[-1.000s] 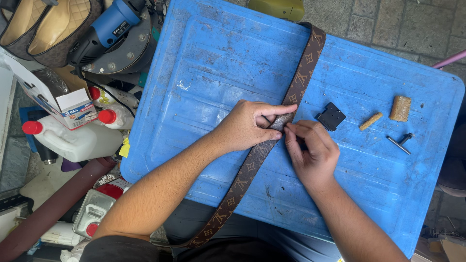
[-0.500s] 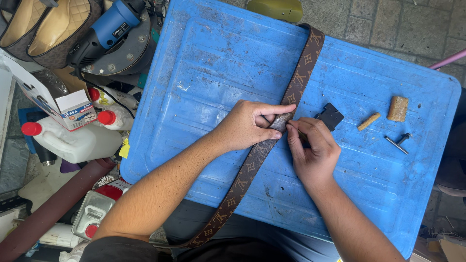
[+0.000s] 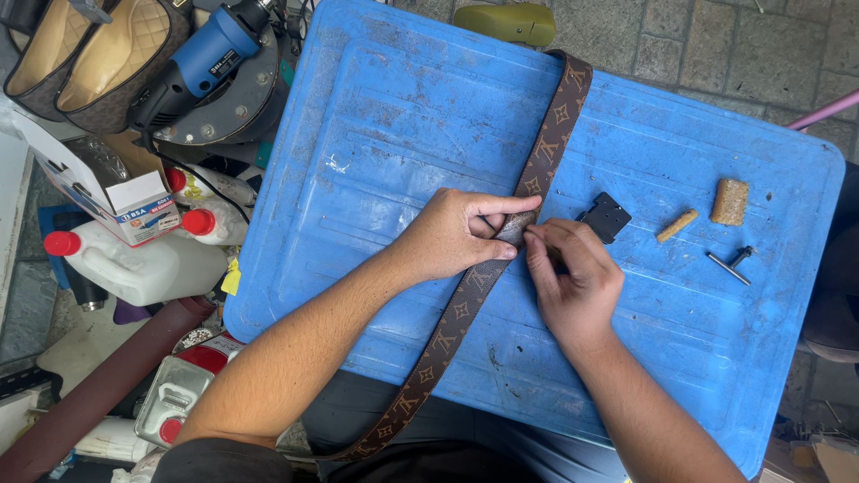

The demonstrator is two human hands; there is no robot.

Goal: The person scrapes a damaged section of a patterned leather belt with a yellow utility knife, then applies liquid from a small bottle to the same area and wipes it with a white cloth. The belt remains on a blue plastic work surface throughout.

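Note:
A long brown patterned strap (image 3: 548, 148) lies diagonally across a blue plastic lid (image 3: 385, 125) used as a work surface. My left hand (image 3: 456, 234) pinches the strap at its middle, thumb and forefinger on it. Facing it, my right hand (image 3: 573, 277) presses its fingertips against the same spot on the strap; whether a small tool is held in those fingers is hidden. A small black square piece (image 3: 606, 216) lies just right of my right hand.
On the lid's right part lie a tan block (image 3: 730, 200), a small tan stick (image 3: 677, 225) and a metal T-shaped key (image 3: 731, 263). Left of the lid are a blue power tool (image 3: 201, 63), white bottles with red caps (image 3: 134, 264), a cardboard box (image 3: 107, 192) and shoes (image 3: 89, 45).
Both hands stay at the same spot on the strap; the fingers have shifted only slightly.

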